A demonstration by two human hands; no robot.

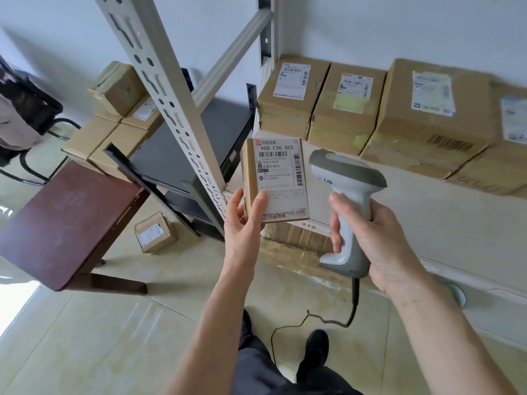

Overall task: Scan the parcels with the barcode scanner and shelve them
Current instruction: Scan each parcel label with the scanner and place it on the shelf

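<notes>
- Labelled parcels [370, 109] already line the white shelf [427, 218]; more boxes [114, 121] wait stacked beyond the brown table [65, 223], one lying on the floor [155, 233], suggesting the job is partway done.
- The left hand [245, 220] grips a small parcel [275, 181], label up, just beside the scanner.
- The right hand [373, 238] wraps the barcode scanner [346, 201] handle; its trigger finger and scan window are hidden.
</notes>
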